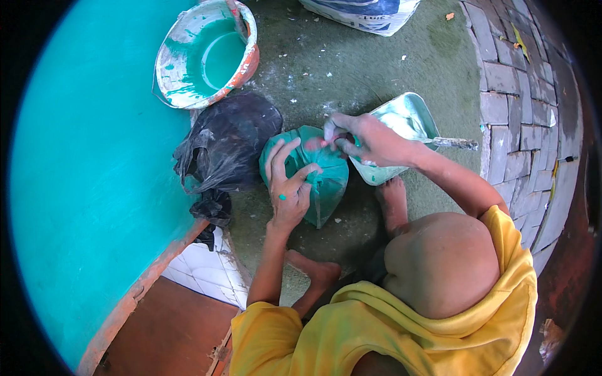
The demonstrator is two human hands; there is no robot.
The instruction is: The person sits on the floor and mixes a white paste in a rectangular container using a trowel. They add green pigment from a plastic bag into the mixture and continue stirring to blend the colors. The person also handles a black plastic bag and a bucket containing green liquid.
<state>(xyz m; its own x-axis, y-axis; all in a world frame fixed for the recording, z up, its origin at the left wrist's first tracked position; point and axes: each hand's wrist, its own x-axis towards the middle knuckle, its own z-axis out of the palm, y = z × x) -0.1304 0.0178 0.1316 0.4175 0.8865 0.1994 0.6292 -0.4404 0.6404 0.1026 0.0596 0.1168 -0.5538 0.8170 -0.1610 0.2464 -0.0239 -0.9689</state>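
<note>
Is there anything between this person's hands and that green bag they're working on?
Nothing visible. The left hand lies flat on the green plastic bag, and the right hand pinches the bag's top. The black bag lies to one side and the paint tray to the other.

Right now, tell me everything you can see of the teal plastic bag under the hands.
The teal plastic bag is a thin, crinkled, glossy sack, bulging as if filled, tapering to a point at its lower end. It sits on the grey-green floor between a crumpled black plastic bag and a paint-smeared tray. The left hand lies spread over its left side, and the right hand pinches at its top, where something pinkish shows.
</note>
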